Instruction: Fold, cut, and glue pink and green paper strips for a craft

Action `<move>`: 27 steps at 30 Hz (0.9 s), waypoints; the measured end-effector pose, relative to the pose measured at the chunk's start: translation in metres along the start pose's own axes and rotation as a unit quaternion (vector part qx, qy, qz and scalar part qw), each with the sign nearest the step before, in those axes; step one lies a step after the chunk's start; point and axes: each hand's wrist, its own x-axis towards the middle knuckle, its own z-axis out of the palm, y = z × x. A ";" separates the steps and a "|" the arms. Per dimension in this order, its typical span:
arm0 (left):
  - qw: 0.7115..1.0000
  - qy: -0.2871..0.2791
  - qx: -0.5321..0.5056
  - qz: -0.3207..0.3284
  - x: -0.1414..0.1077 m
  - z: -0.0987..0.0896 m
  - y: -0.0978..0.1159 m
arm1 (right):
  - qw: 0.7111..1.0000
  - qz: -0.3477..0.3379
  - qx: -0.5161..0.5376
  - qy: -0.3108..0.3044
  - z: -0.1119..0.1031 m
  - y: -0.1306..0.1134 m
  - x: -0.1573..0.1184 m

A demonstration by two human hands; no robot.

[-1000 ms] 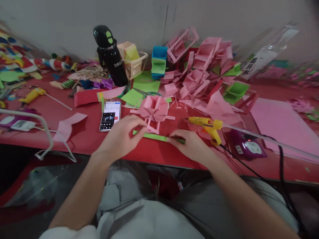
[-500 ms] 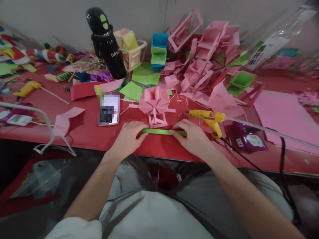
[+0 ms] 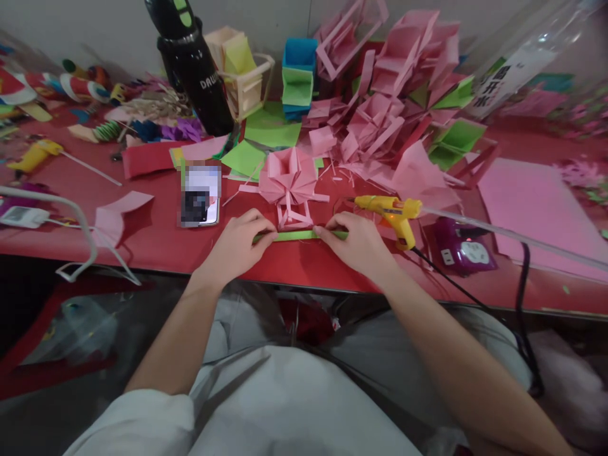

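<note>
Both hands pinch a narrow green paper strip (image 3: 297, 235) stretched level near the table's front edge. My left hand (image 3: 244, 240) is closed on its left part, thumb and fingers together. On the right part, my right hand (image 3: 354, 244) grips it the same way, with a short end showing past the fingertips. Just behind the strip stands a folded pink paper piece (image 3: 288, 177) with a small pink paper frame (image 3: 293, 215) at its foot. A yellow glue gun (image 3: 392, 212) lies right of my right hand, and a phone (image 3: 209, 196) lies left of my left hand.
A black flask (image 3: 199, 82), blue and green paper boxes (image 3: 298, 82) and a heap of pink folded paper (image 3: 375, 120) line the wall. At right are a purple power socket (image 3: 463, 247) and pink sheets (image 3: 536, 215). A white bent stand (image 3: 85, 234) overhangs the front left edge.
The view has tilted down slightly, so everything sits a little higher. Both hands keep hold of the green strip; the fingers have shifted slightly along it.
</note>
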 end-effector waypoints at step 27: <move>0.919 0.179 -0.322 -0.143 -0.009 0.029 0.010 | 0.994 0.030 0.097 0.049 0.021 0.000 -0.005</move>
